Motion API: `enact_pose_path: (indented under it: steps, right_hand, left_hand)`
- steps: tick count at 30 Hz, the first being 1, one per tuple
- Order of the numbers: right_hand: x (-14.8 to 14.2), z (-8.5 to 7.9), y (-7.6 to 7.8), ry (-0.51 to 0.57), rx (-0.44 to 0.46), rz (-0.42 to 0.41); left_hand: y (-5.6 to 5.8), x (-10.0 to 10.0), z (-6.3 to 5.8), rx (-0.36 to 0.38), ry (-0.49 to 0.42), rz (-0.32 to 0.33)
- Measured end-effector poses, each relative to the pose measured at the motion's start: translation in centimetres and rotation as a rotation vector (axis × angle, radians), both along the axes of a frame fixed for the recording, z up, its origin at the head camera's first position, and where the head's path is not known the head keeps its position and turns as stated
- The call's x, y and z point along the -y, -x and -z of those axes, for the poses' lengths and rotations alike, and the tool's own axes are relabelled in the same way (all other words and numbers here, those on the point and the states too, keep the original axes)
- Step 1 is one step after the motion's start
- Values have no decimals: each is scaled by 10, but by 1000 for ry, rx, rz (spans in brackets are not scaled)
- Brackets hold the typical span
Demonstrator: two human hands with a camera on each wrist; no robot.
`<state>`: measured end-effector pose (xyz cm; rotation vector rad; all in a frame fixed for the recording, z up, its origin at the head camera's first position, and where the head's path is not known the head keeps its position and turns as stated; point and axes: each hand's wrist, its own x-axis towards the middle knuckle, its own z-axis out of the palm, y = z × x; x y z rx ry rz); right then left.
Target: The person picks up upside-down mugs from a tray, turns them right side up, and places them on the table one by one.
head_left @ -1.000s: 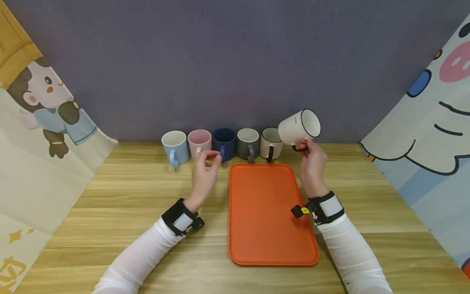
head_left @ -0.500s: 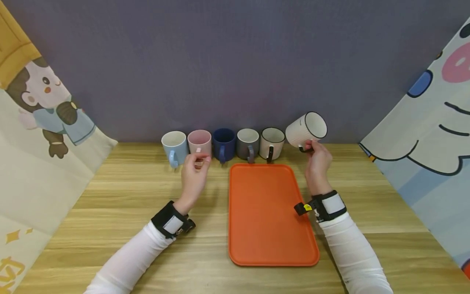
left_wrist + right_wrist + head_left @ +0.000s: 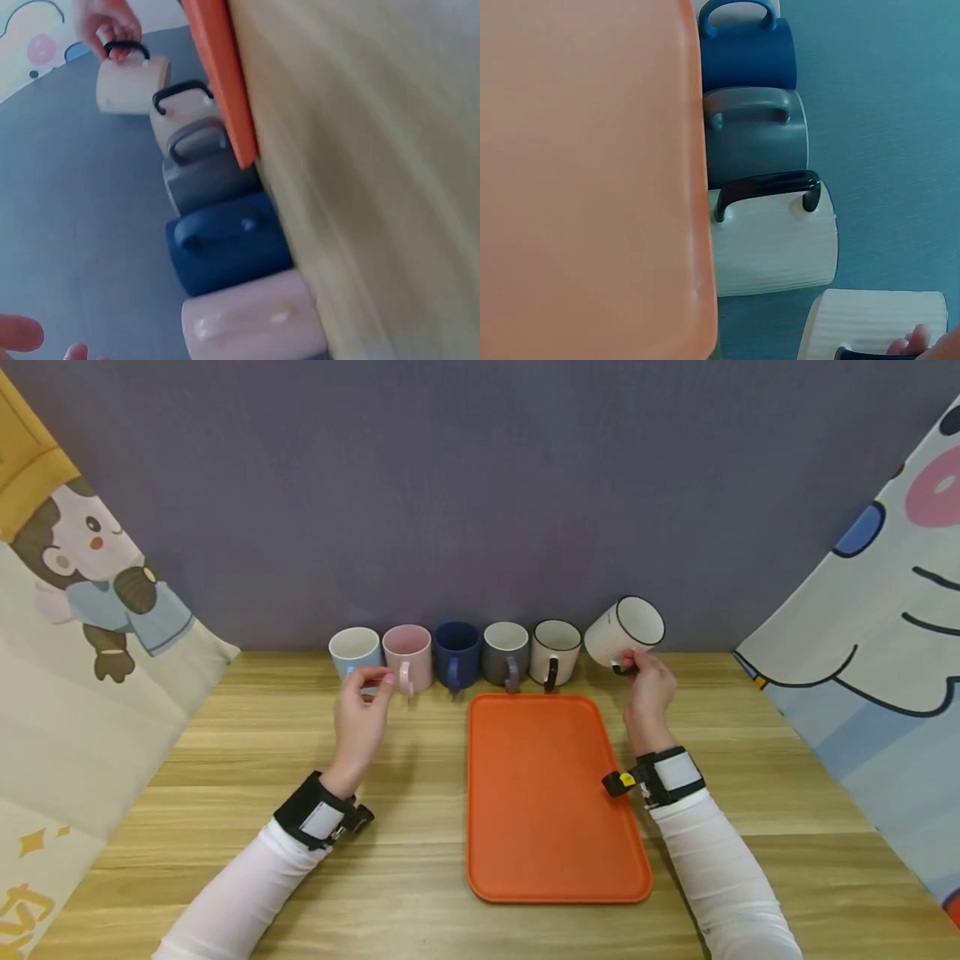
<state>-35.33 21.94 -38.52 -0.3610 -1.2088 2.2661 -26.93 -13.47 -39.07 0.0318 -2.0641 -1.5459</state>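
Observation:
My right hand [image 3: 648, 697] holds a white mug [image 3: 618, 633] by its black handle. The mug is tilted, its mouth turned right and towards me; whether its base touches the table cannot be told. My left hand [image 3: 362, 718], fingers loosely bent, is in front of a light blue mug [image 3: 342, 665] and hides its handle. I see nothing held in it. Beside it stands a pink mug [image 3: 408, 658], then a dark blue mug [image 3: 457, 656], a grey mug [image 3: 506, 652] and another white mug [image 3: 555, 652] with a black handle, all upright in a row.
An orange tray [image 3: 551, 802] lies on the wooden table [image 3: 225, 777] in front of the grey and white mugs. Behind the row rises a grey backdrop [image 3: 480, 493]. Printed cloths [image 3: 60, 710] hang at both sides.
My left hand has moved left, from before the dark blue and pink mugs to the light blue one. My right hand has shifted right with the white mug, which is now a little lower.

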Motion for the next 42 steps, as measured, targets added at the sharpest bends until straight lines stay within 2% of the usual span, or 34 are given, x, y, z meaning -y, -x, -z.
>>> enact_pose_path:
  steps: [3, 7, 15, 34, 35, 41, 42]
  right_hand:
    - [-1, 3, 2, -43, 12, 7]
    - [-1, 7, 4, -48, 30, 9]
    - [-4, 16, 8, -84, 106, -21]
    - [-10, 30, 14, -146, 222, -109]
    - [-10, 30, 15, -150, 228, -113]
    - [-11, 32, 16, -147, 248, -145]
    - [-11, 33, 17, -150, 248, -149]
  left_hand:
    - [-1, 8, -4, 16, -21, -16]
    - [-3, 17, -7, 28, -35, -29]
    - [-6, 33, -7, 25, -30, -63]
    - [-17, 57, -8, 44, -6, -142]
    - [-20, 56, -12, 47, -10, -142]
    - [-19, 58, -9, 46, -5, -160]
    - [-16, 61, -5, 41, -3, -162]
